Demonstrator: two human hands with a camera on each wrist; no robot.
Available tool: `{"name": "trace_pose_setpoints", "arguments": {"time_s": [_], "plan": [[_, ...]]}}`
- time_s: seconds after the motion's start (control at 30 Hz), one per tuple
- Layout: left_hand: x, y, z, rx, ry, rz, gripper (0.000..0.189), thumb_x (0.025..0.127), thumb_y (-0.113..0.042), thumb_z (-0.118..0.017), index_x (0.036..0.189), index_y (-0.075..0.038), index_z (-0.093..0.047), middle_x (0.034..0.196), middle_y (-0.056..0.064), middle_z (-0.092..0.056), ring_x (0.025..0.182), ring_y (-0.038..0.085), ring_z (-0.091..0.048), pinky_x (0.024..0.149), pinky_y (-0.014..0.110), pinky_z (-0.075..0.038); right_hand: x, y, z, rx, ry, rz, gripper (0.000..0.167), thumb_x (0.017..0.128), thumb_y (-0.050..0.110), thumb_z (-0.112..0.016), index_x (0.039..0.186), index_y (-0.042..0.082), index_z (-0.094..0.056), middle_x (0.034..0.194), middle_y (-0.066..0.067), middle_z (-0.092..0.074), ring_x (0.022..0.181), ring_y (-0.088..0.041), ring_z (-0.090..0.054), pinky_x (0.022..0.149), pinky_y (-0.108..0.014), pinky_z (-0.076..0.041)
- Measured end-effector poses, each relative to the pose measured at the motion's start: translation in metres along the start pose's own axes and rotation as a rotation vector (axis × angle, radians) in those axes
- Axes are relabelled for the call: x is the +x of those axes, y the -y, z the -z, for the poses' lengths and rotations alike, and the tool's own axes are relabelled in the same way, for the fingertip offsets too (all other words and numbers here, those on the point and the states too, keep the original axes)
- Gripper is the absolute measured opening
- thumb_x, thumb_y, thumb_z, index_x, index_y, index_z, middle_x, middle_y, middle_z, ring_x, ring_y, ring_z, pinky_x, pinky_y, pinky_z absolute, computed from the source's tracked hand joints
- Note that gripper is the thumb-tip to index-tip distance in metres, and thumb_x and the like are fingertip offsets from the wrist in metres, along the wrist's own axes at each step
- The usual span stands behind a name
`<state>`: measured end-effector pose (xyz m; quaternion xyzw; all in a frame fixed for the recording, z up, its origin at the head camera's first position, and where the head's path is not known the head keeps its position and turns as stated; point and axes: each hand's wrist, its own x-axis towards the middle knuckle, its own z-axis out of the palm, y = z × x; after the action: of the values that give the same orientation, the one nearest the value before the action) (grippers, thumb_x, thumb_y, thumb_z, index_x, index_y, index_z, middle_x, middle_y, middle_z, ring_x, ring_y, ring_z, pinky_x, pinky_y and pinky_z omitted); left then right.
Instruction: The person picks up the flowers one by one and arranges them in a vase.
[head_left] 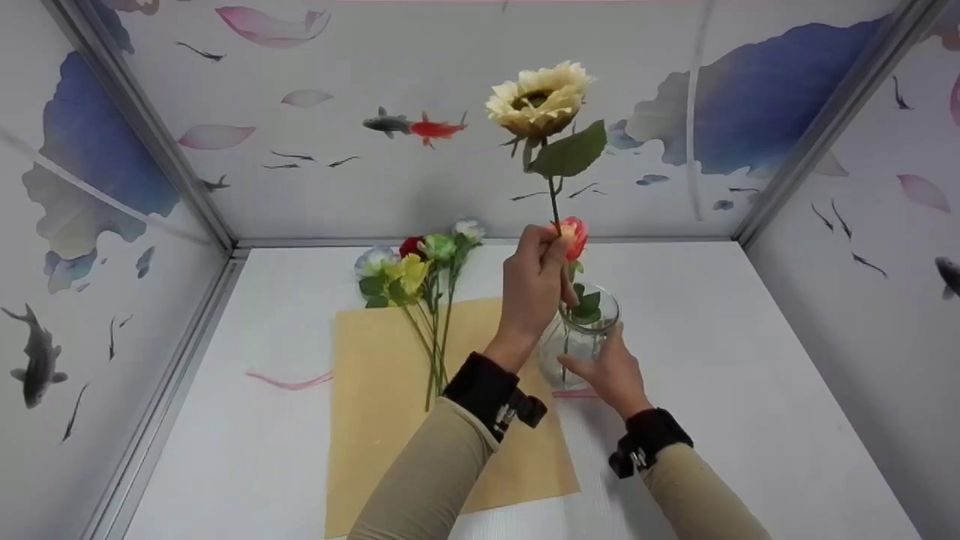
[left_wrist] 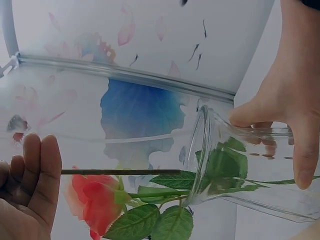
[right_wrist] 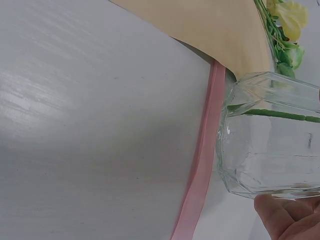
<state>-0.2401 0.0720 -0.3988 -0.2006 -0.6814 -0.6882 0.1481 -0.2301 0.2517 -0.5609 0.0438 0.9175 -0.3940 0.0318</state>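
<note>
My left hand [head_left: 534,281] pinches the stem of a cream sunflower [head_left: 540,101], holding it upright above the glass vase [head_left: 551,352]. The lower end of that stem [left_wrist: 125,172] is outside the vase, near its mouth in the left wrist view. A pink-red rose [left_wrist: 100,205] stands in the vase, its bloom above the rim and its stem inside. My right hand [head_left: 615,371] grips the vase around its side, thumb and fingers apart on the glass. In the right wrist view, fingertips [right_wrist: 272,212] touch the vase, which shows a green stem inside.
Several flowers, among them a yellow one [head_left: 411,274], lie with their stems across a tan paper sheet [head_left: 382,465] left of the vase. A pink ribbon [right_wrist: 205,165] runs under the sheet and beside the vase base. Printed panels [head_left: 315,195] wall in the white table.
</note>
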Motion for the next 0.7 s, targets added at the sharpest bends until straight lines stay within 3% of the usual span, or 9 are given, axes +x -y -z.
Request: {"name": "trace_pose_setpoints", "arguments": {"time_s": [0.23,0.57,0.7], "plan": [[-0.005,0.016,-0.007,0.038,0.063,0.088,0.015,0.109,-0.016,-0.05,0.114,-0.003,-0.054,0.067,0.007,-0.056,0.049,0.027,-0.06,0.053,0.03,-0.052,0.0,-0.001,-0.001,0.023,0.001,0.017,0.13,0.081,0.061,-0.079,0.16,-0.003,0.002,0.161,-0.033,-0.027,0.143,-0.047,-0.038,0.112,-0.059,-0.038],[-0.008,0.033,-0.015,0.231,0.118,0.198,0.012,0.107,-0.018,-0.056,0.11,-0.008,-0.061,0.06,-0.002,-0.05,0.038,0.012,-0.05,0.045,0.024,-0.044,0.0,0.0,-0.002,0.025,-0.035,0.062,0.119,0.081,0.056,-0.082,0.158,0.004,-0.008,0.155,-0.031,-0.039,0.139,-0.047,-0.045,0.108,-0.059,-0.042],[-0.01,0.041,-0.016,0.304,0.133,0.217,0.012,0.106,-0.018,-0.057,0.111,-0.008,-0.063,0.066,0.005,-0.058,0.037,0.009,-0.048,0.043,0.024,-0.045,0.001,0.0,-0.003,0.02,-0.041,0.064,0.119,0.08,0.056,-0.083,0.158,0.005,-0.008,0.156,-0.03,-0.039,0.139,-0.046,-0.045,0.109,-0.059,-0.042]]}}
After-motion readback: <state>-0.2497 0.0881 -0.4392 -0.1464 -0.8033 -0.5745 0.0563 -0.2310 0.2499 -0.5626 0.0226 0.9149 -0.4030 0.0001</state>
